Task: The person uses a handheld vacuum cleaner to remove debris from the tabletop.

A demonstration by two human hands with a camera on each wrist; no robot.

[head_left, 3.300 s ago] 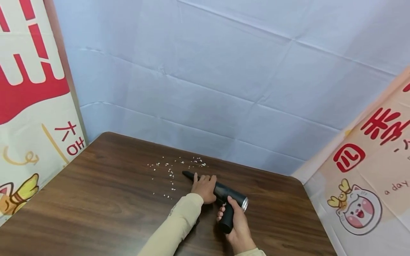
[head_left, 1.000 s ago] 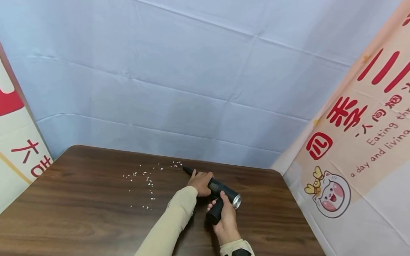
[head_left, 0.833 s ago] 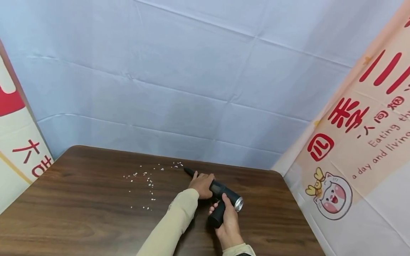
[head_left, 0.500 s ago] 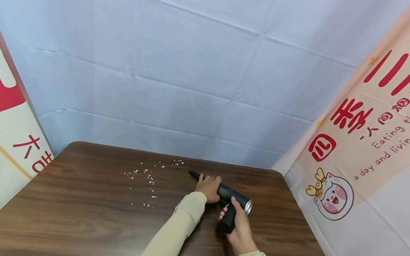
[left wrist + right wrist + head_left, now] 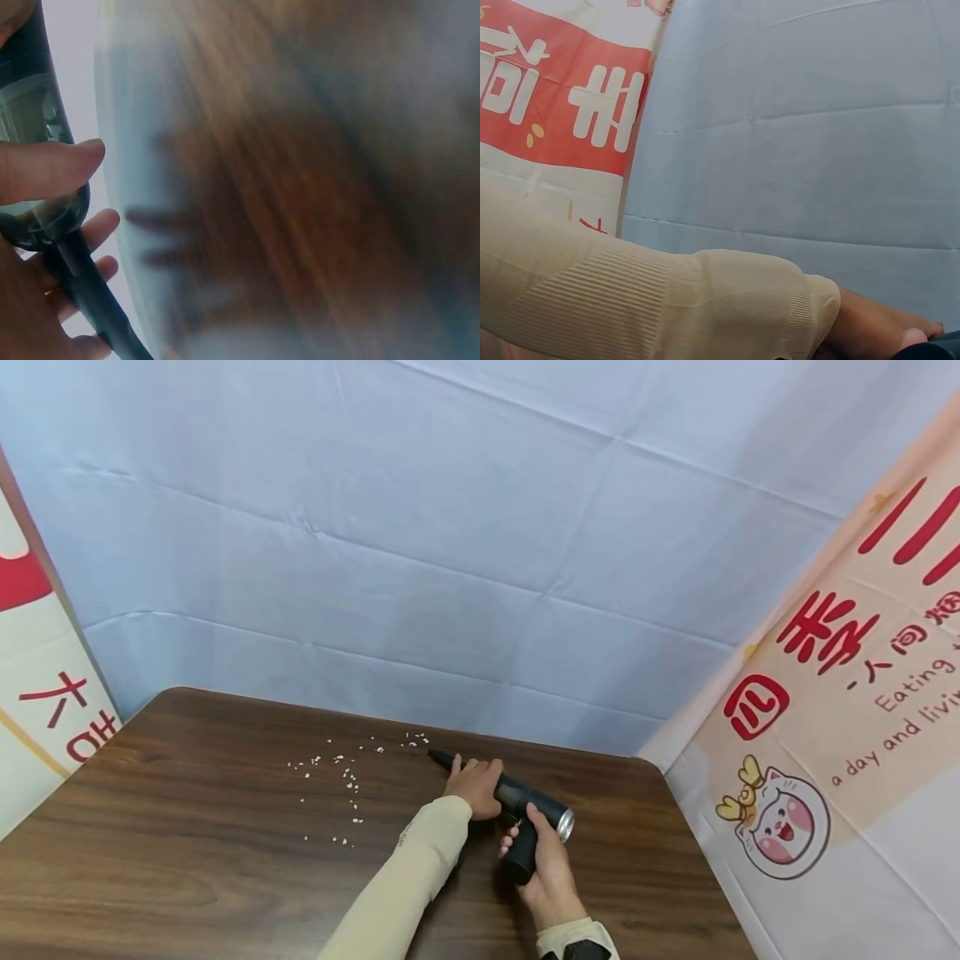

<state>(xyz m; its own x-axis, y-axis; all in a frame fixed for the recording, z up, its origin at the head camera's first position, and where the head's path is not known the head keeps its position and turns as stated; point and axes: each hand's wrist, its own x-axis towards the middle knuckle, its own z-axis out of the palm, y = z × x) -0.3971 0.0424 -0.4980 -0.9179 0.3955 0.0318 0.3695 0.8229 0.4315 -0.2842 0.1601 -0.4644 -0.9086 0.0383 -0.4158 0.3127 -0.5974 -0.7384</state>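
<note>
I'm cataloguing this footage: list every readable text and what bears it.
"四季": right banner
"人间烟": right banner, cut off
"Eating t": right banner, cut off
"a day and livi": right banner, cut off
"大吉": left banner, edge cropped
Unreadable: right banner's red strokes, left banner's white-on-red lettering, small print on the left sleeve.
Black tool: no readable text.

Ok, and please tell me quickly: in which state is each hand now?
Left hand: closed around the front part of the black nozzled device.
Right hand: closed, holding its handle.
</note>
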